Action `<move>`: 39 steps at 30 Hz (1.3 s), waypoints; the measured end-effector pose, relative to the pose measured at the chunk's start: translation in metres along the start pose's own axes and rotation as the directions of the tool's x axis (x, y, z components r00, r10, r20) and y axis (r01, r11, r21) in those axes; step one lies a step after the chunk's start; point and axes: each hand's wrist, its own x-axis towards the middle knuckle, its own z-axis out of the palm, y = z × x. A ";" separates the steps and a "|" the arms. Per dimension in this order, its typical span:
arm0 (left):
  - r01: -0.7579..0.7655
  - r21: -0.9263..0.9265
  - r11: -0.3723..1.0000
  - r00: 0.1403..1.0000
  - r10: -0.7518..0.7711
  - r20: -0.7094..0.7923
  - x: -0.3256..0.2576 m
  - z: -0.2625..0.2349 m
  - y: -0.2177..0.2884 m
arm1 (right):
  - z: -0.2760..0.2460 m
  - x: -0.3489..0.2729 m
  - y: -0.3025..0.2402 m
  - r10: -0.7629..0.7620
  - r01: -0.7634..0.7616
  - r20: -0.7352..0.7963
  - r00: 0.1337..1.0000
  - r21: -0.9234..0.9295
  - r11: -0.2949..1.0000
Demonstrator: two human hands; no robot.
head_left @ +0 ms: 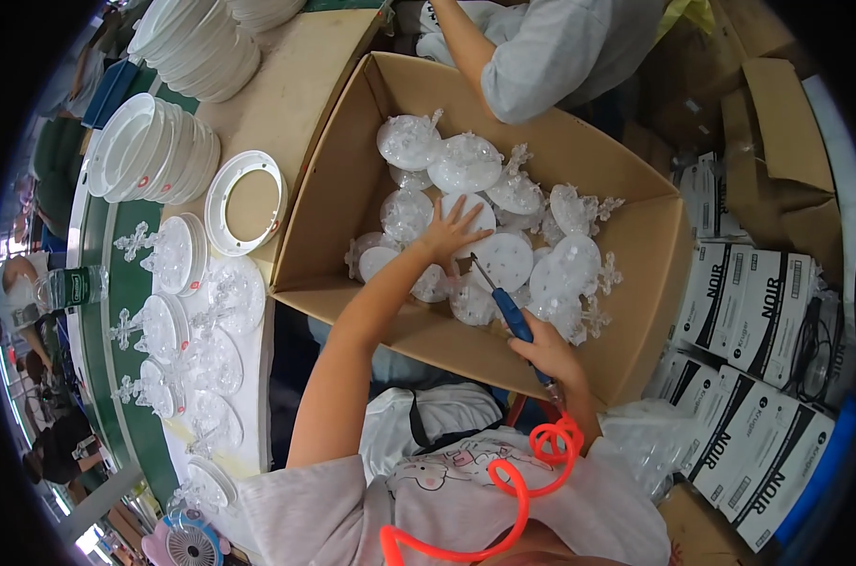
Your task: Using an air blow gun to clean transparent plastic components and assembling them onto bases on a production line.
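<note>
My left hand [447, 236] reaches into a big open cardboard box [338, 160] with its fingers spread flat over a white disc [480, 217]. My right hand [553, 353] is wrapped round a blue air blow gun [513, 314], whose thin metal nozzle points up and left, close to my left fingers. From its lower end a red coiled hose [520, 491] runs down across my shirt. Round white discs with clear, sparkly plastic parts [468, 162] lie piled in the box around both hands. Some of the pieces are hidden under others.
Left of the box, a table [258, 123] bears stacks of white rings [154, 151], a single ring [246, 203] and several clear plastic assemblies [216, 363]. A co-worker's arm [470, 47] leans over the far edge. Printed cartons [744, 311] stand at right.
</note>
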 end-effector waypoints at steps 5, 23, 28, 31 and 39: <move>-0.021 0.311 0.950 0.998 0.037 -0.045 0.011 0.012 -0.014 | 0.001 0.000 -0.001 0.015 -0.015 -0.030 0.999 -0.010 1.000; -0.026 0.085 0.996 0.998 0.031 -0.060 -0.008 -0.034 0.003 | 0.003 0.000 0.002 -0.035 0.043 -0.044 0.998 0.203 0.978; 0.229 -0.194 0.954 0.951 -0.261 -0.163 -0.041 -0.061 -0.012 | 0.002 -0.008 -0.019 -0.076 -0.031 0.206 0.976 0.471 0.882; 0.277 -0.316 0.907 0.917 -0.348 -0.196 -0.050 -0.069 -0.016 | 0.003 -0.012 -0.026 -0.144 0.044 0.203 0.968 0.427 0.903; -0.091 -0.758 -0.645 0.863 -0.432 0.263 -0.084 -0.056 -0.062 | -0.001 -0.020 -0.045 -0.251 0.220 0.162 0.954 0.188 0.957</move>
